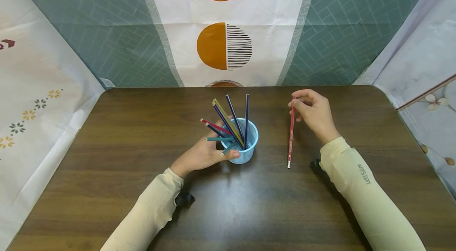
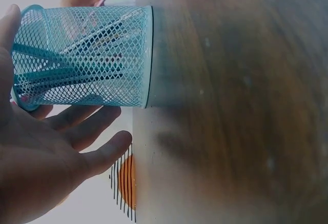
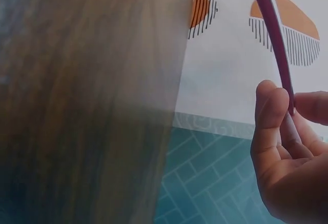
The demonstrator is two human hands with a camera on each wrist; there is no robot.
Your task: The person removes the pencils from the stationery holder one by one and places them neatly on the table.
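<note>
A light blue mesh pencil cup (image 1: 251,140) stands upright on the table, holding several pencils (image 1: 246,116) that lean mostly left. My left hand (image 1: 203,154) holds the cup from its left side, thumb at the near rim and fingers around the back. In the left wrist view, some fingers of the left hand (image 2: 61,147) stretch out beside the mesh wall (image 2: 97,60). To the right of the cup, my right hand (image 1: 313,112) pinches a red pencil (image 1: 291,136) near its far end. Its white-tipped end points toward me. The right wrist view shows the pencil (image 3: 274,29) between thumb and fingertips.
The dark brown wooden table (image 1: 256,211) reaches back to a patterned curtain (image 1: 270,45). White patterned sheets hang at the left (image 1: 35,96) and right sides. Dark wrist straps (image 1: 184,199) show below both sleeves.
</note>
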